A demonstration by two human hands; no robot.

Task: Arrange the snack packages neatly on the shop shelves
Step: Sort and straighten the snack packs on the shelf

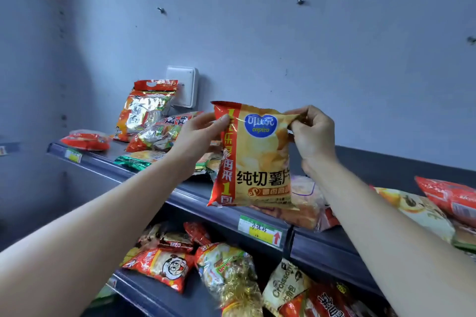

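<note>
A yellow and red potato chip bag hangs upright in the air in front of the top shelf. My left hand pinches its upper left corner with the thumb on the front. My right hand pinches the upper right corner. The bag's lower edge hangs just above the shelf's front rail, over a pale bread package.
Several snack packs lie jumbled on the top shelf at the left and at the right. The lower shelf holds more packs, including a croissant bag. A white box is fixed to the grey wall behind. A price label sits on the rail.
</note>
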